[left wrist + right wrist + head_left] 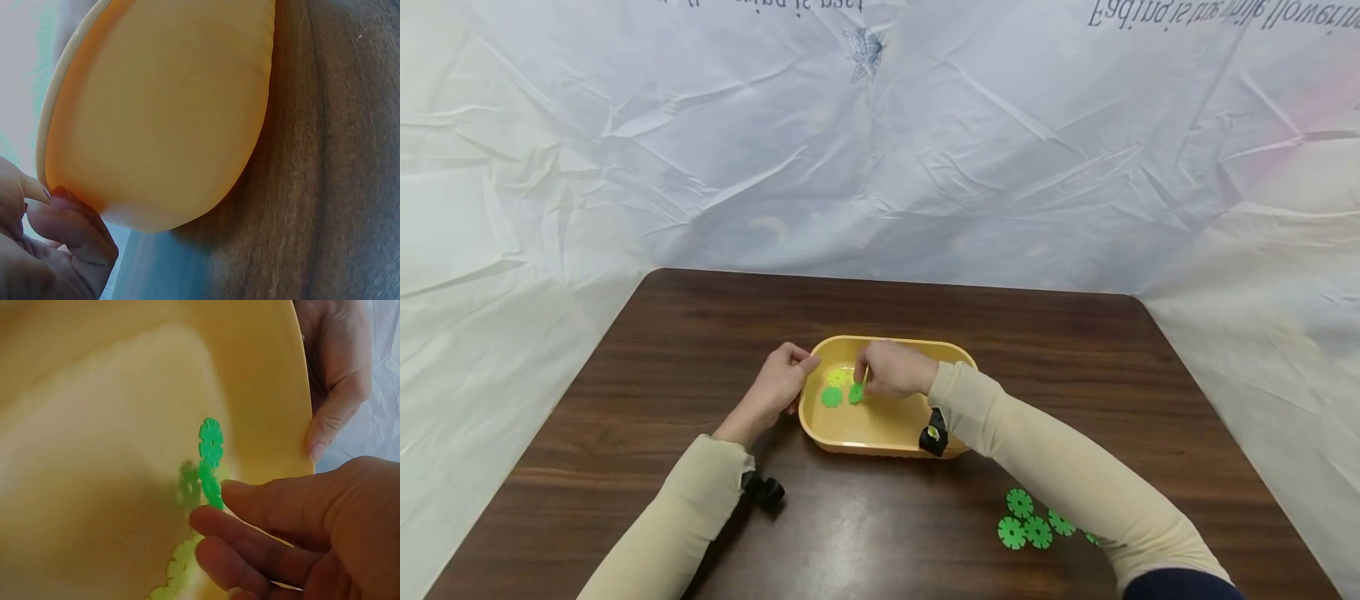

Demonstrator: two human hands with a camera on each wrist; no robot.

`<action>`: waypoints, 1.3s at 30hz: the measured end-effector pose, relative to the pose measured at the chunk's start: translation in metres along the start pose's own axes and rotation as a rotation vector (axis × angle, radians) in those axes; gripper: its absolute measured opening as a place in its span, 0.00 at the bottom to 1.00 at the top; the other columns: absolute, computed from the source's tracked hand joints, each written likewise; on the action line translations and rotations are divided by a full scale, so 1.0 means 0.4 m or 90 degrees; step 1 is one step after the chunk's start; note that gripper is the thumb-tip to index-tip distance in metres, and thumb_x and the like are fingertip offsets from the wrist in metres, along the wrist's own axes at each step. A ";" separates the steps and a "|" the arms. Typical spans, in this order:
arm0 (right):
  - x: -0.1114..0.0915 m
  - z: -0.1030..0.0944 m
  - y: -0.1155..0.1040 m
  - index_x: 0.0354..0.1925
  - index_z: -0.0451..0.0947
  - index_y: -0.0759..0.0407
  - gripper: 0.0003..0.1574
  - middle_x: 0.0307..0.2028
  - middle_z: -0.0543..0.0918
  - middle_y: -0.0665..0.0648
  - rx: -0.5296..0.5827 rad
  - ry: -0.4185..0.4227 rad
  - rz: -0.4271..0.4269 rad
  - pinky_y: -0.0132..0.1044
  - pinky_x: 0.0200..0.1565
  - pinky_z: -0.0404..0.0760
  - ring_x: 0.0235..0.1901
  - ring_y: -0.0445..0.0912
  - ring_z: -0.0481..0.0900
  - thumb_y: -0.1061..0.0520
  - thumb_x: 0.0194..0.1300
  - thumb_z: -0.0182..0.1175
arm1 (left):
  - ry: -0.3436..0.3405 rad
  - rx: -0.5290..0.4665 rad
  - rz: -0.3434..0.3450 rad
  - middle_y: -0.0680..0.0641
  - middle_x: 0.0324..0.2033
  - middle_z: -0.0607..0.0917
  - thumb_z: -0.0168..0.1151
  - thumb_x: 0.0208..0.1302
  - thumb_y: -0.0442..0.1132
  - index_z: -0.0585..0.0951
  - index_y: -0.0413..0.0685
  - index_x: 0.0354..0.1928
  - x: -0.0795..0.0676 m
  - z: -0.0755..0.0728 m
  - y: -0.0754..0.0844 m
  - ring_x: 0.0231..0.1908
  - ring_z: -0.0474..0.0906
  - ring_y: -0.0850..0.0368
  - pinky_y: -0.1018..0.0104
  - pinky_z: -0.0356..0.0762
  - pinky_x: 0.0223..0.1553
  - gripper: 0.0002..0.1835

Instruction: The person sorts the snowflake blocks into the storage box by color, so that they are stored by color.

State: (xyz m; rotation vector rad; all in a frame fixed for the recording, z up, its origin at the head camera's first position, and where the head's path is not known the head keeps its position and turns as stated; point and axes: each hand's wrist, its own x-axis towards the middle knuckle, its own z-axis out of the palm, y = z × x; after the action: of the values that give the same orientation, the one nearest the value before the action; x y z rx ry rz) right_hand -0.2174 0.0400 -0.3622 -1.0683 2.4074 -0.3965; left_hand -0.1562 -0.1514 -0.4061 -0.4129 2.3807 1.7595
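Note:
My left hand (pixel 777 379) pinches the left rim of a yellow plastic tray (pixel 857 443) between thumb and fingers. In the left wrist view, the tray's outer wall (pixel 162 125) fills much of the picture, with the fingertips at its edge. Inside the tray, my right hand (pixel 895 368) pinches a green notched snowflake disc (pixel 211 485), tilted above the tray floor, its shadow beside it. Another green disc (pixel 831 397) lies on the tray floor to the left. Yellow discs (pixel 181 565) lie close to the right fingertips, partly hidden by them in the right wrist view.
Several more green discs (pixel 1038 532) lie on the dark wooden table (pixel 700 333) at the front right, some partly covered by the right sleeve (pixel 1060 450). Behind the table hangs a creased white cloth (pixel 880 167). Small black cameras (pixel 765 492) sit on both wrists.

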 end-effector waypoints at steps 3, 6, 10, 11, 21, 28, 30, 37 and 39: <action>-0.002 0.001 0.002 0.43 0.83 0.62 0.10 0.35 0.82 0.52 -0.010 -0.015 -0.012 0.35 0.35 0.77 0.30 0.42 0.76 0.66 0.62 0.61 | 0.001 -0.003 0.002 0.41 0.27 0.73 0.52 0.74 0.42 0.69 0.37 0.49 -0.001 -0.001 -0.001 0.10 0.62 0.59 0.68 0.64 0.11 0.14; -0.004 0.001 0.003 0.44 0.83 0.62 0.11 0.36 0.83 0.52 -0.007 -0.028 -0.023 0.35 0.38 0.78 0.32 0.42 0.78 0.66 0.63 0.61 | 0.001 -0.004 0.005 0.42 0.27 0.73 0.52 0.74 0.42 0.69 0.37 0.49 -0.003 -0.002 -0.001 0.10 0.62 0.59 0.68 0.64 0.11 0.14; -0.009 0.000 0.000 0.45 0.82 0.62 0.12 0.40 0.84 0.52 -0.008 -0.035 -0.047 0.35 0.44 0.78 0.39 0.42 0.79 0.67 0.64 0.59 | -0.001 -0.005 0.006 0.42 0.27 0.73 0.52 0.74 0.42 0.69 0.37 0.48 -0.005 -0.004 0.000 0.10 0.62 0.59 0.68 0.64 0.11 0.14; -0.010 0.001 -0.002 0.45 0.82 0.62 0.12 0.41 0.84 0.53 -0.012 -0.039 -0.057 0.35 0.46 0.78 0.41 0.42 0.80 0.67 0.64 0.60 | -0.001 -0.004 0.007 0.42 0.27 0.73 0.52 0.74 0.42 0.69 0.37 0.48 -0.005 -0.004 0.000 0.10 0.62 0.59 0.68 0.64 0.11 0.14; -0.030 0.013 -0.024 0.49 0.83 0.60 0.15 0.48 0.85 0.53 -0.093 -0.095 -0.111 0.37 0.58 0.74 0.54 0.46 0.78 0.65 0.64 0.62 | 0.002 -0.002 0.007 0.42 0.26 0.73 0.52 0.74 0.42 0.69 0.36 0.49 -0.005 -0.007 0.001 0.10 0.62 0.59 0.69 0.64 0.11 0.14; -0.047 0.001 -0.021 0.54 0.79 0.64 0.18 0.52 0.82 0.56 -0.039 -0.085 -0.120 0.38 0.58 0.74 0.56 0.48 0.77 0.66 0.66 0.58 | 0.003 0.000 0.002 0.42 0.28 0.73 0.52 0.74 0.42 0.69 0.36 0.49 -0.007 -0.009 -0.001 0.10 0.62 0.59 0.69 0.64 0.11 0.14; -0.064 -0.014 -0.019 0.55 0.78 0.65 0.18 0.52 0.82 0.58 -0.018 -0.069 -0.127 0.39 0.56 0.75 0.54 0.49 0.78 0.67 0.67 0.57 | 0.003 -0.002 0.003 0.42 0.27 0.73 0.52 0.74 0.42 0.69 0.36 0.49 -0.006 -0.008 -0.001 0.10 0.62 0.59 0.69 0.64 0.11 0.14; -0.183 -0.061 0.013 0.56 0.77 0.59 0.16 0.51 0.81 0.54 0.014 0.040 -0.117 0.41 0.52 0.78 0.51 0.47 0.79 0.60 0.71 0.56 | 0.001 -0.005 0.002 0.41 0.27 0.73 0.52 0.74 0.43 0.69 0.37 0.49 -0.003 -0.003 -0.002 0.10 0.62 0.58 0.68 0.65 0.11 0.15; -0.227 -0.068 0.032 0.55 0.77 0.57 0.15 0.48 0.82 0.50 0.016 0.093 -0.108 0.41 0.50 0.79 0.48 0.44 0.80 0.59 0.71 0.57 | 0.002 -0.003 -0.001 0.41 0.28 0.73 0.52 0.74 0.43 0.69 0.37 0.49 -0.003 -0.001 -0.003 0.10 0.63 0.58 0.68 0.65 0.11 0.15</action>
State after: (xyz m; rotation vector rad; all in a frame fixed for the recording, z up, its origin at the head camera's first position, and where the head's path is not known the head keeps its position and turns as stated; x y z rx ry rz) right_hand -0.1868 0.1186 -0.3173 -1.2773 2.4381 -0.5789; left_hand -0.1548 -0.1520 -0.4067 -0.4178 2.3788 1.7658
